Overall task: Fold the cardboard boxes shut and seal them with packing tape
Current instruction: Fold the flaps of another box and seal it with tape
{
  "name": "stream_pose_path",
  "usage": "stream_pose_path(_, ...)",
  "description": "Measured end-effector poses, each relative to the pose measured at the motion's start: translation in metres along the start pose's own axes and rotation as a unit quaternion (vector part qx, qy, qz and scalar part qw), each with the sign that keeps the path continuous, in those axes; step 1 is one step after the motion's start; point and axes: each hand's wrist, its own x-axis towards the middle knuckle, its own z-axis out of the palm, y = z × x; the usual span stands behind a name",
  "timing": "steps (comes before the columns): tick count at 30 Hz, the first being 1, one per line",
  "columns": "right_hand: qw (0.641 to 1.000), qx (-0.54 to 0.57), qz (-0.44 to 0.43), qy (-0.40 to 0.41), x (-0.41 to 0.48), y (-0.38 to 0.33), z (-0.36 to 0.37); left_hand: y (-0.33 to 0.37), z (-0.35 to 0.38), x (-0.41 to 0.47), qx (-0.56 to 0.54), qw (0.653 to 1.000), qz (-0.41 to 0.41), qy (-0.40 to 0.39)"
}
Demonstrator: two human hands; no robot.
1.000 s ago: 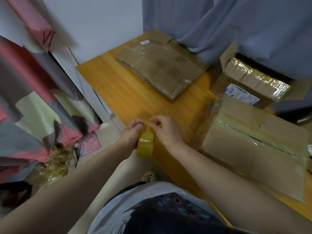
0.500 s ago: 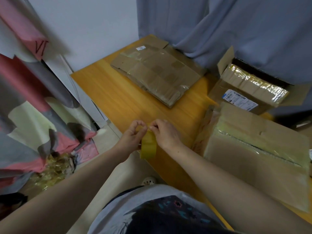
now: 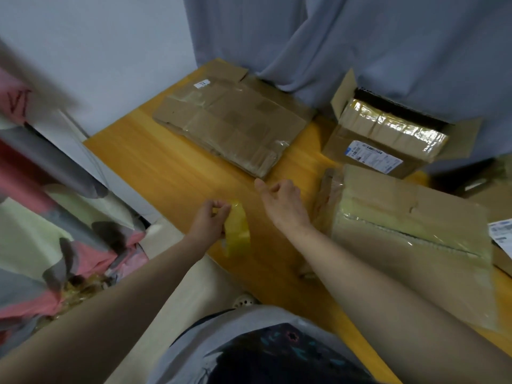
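Observation:
My left hand grips a yellowish roll of packing tape at the near left edge of the wooden table. My right hand hovers above the table just right of the roll, fingers loosely curled, holding nothing. A closed cardboard box with a taped top seam lies to the right of that hand. A flattened cardboard box lies at the far middle of the table. An open box with a shiny taped parcel inside stands at the far right.
A blue-grey curtain hangs behind the table. Patterned pink and grey fabric hangs at the left beside the table. Crumpled clear tape scraps lie on the floor below it. A paper label lies at the right edge.
My right hand has let go of the tape roll and moved up and to the right toward the boxes. My left hand still holds the roll. The view has swung slightly left.

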Motion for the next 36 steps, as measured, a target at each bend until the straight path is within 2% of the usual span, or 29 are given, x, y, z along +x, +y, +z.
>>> stream_pose_path(3, 0.998, 0.025, -0.016, 0.056, 0.005, 0.008, -0.019, 0.006, -0.004, 0.023, 0.204, 0.977, 0.059, 0.006)
stream_pose_path(6, 0.990, 0.058, -0.035, 0.123, 0.005, 0.016, -0.036, 0.013, 0.000, 0.040, 0.437, 0.894, 0.101, 0.003)
stream_pose_path(8, 0.981, 0.089, -0.043, 0.166, 0.002, 0.024, -0.050, 0.011, 0.010, 0.052, 0.530, 0.840, 0.114, 0.004)
stream_pose_path(12, 0.961, 0.115, -0.028, 0.251, -0.006, 0.053, -0.079, 0.016, 0.042, 0.052, 0.530, 0.844, 0.067, -0.041)
stream_pose_path(13, 0.955, 0.113, -0.020, 0.272, -0.007, 0.062, -0.086, 0.020, 0.053, 0.045, 0.537, 0.837, 0.086, -0.058)
stream_pose_path(14, 0.952, 0.108, -0.011, 0.288, -0.009, 0.071, -0.092, 0.024, 0.064, 0.036, 0.526, 0.836, 0.139, -0.069)
stream_pose_path(16, 0.948, 0.078, 0.010, 0.310, -0.013, 0.090, -0.103, 0.036, 0.088, 0.009, 0.437, 0.841, 0.308, -0.087)
stream_pose_path(18, 0.949, 0.005, 0.023, 0.313, -0.017, 0.106, -0.109, 0.047, 0.111, -0.017, 0.394, 0.804, 0.431, -0.114)
stream_pose_path(20, 0.957, -0.075, 0.012, 0.281, -0.021, 0.120, -0.107, 0.053, 0.135, -0.037, 0.411, 0.764, 0.477, -0.142)
stream_pose_path(23, 0.962, -0.164, -0.005, 0.216, -0.026, 0.134, -0.099, 0.059, 0.165, -0.035, 0.507, 0.719, 0.446, -0.164)
stream_pose_path(27, 0.959, -0.204, -0.024, 0.196, -0.025, 0.139, -0.095, 0.081, 0.191, 0.005, 0.595, 0.680, 0.402, -0.145)
stream_pose_path(30, 0.959, -0.213, -0.022, 0.185, -0.024, 0.140, -0.094, 0.103, 0.210, 0.031, 0.617, 0.683, 0.364, -0.145)
stream_pose_path(34, 0.957, -0.203, -0.032, 0.207, -0.027, 0.139, -0.097, 0.123, 0.224, 0.051, 0.571, 0.745, 0.306, -0.157)
stream_pose_path(36, 0.958, -0.198, -0.033, 0.205, -0.027, 0.139, -0.099, 0.122, 0.226, 0.053, 0.561, 0.752, 0.308, -0.158)
